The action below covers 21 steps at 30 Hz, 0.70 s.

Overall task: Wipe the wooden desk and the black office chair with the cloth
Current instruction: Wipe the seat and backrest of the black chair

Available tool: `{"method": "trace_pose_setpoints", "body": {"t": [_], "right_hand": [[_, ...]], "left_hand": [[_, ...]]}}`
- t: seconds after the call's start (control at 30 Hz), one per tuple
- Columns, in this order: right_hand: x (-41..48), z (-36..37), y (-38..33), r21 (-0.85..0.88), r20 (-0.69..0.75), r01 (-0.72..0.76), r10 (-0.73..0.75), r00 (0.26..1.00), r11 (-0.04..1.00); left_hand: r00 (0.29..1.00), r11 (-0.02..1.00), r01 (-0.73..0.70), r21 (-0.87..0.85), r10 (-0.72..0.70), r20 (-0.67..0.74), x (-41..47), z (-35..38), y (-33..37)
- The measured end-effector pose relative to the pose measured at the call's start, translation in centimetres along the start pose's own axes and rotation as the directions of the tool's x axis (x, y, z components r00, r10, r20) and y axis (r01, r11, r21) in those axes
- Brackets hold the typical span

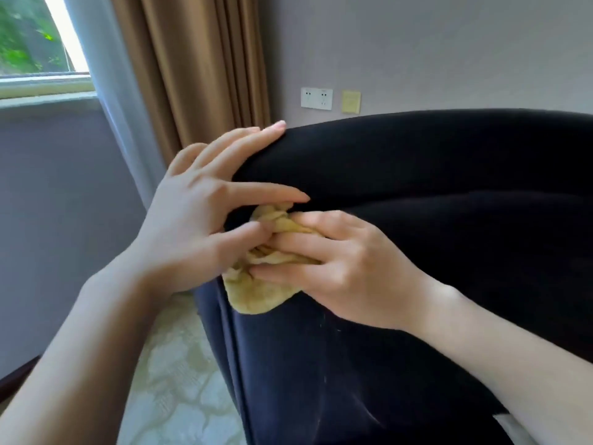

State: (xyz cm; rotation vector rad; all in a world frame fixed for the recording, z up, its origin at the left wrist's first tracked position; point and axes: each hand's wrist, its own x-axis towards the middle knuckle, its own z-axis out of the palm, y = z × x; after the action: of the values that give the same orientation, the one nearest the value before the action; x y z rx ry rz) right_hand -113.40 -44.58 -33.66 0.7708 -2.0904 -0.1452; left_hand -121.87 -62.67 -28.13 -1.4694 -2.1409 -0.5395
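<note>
Where right hand (346, 261) grips bunched cloth (256, 297), chair back (417, 155) stretches rightward; left hand (205, 213) flat, apparently bracing its edge.

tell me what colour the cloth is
Pale yellow. The cloth shows in the head view, bunched in the right hand against the black chair.

At the upper left we see a window (32, 36) with blurred greenery beyond its glass and a pale sill (45, 89) below it. A sheer light curtain (109, 91) hangs just beside it, with a brown pleated curtain (192, 75) next to that. On the grey wall (449, 43) to the right we find a white double socket plate (316, 97) with a small yellow plate (351, 101) just beside it. Lower left, we see a pale floor (173, 364) patterned like irregular stones and a dark baseboard (16, 377).
</note>
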Motion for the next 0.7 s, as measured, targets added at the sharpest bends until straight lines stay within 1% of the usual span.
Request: {"method": "trace_pose_setpoints", "body": {"t": [0.13,0.2,0.3,0.4,0.47,0.53,0.6,0.7], "right_hand": [[-4.5,-2.0,0.9,-0.051,-0.102,-0.132,0.127,0.987,0.990],[-6.9,-2.8,1.5,-0.107,-0.124,-0.182,0.168,0.978,0.977],[-10.4,-4.7,2.6,-0.161,-0.135,-0.254,0.233,0.963,0.954],[-12.2,-5.9,3.6,-0.171,-0.162,-0.327,0.301,0.940,0.930],[-12.1,-5.7,3.5,-0.156,-0.199,-0.396,0.364,0.910,0.905],[-11.0,-4.8,2.3,-0.105,-0.266,-0.484,0.444,0.855,0.869],[-8.8,-3.6,0.6,-0.046,-0.309,-0.521,0.484,0.819,0.853],[-5.8,-1.5,-1.7,-0.009,-0.313,-0.490,0.463,0.829,0.872]], "left_hand": [[0.991,0.991,0.121,-0.065,-0.124,-0.045,0.0,0.5,2.7],[0.981,0.980,0.172,-0.102,-0.179,-0.072,0.4,0.2,3.4],[0.974,0.973,0.195,-0.120,-0.206,-0.093,0.5,-0.3,4.3],[0.966,0.972,0.203,-0.117,-0.218,-0.137,-0.1,-0.4,4.7],[0.966,0.976,0.208,-0.061,-0.215,-0.145,-0.6,-0.1,4.7],[0.975,0.980,0.193,0.047,-0.186,-0.125,-1.2,0.4,4.5],[0.982,0.977,0.169,0.131,-0.155,-0.110,-2.4,1.1,4.2],[0.980,0.968,0.160,0.195,-0.132,-0.149,-5.3,2.9,4.3]]}}
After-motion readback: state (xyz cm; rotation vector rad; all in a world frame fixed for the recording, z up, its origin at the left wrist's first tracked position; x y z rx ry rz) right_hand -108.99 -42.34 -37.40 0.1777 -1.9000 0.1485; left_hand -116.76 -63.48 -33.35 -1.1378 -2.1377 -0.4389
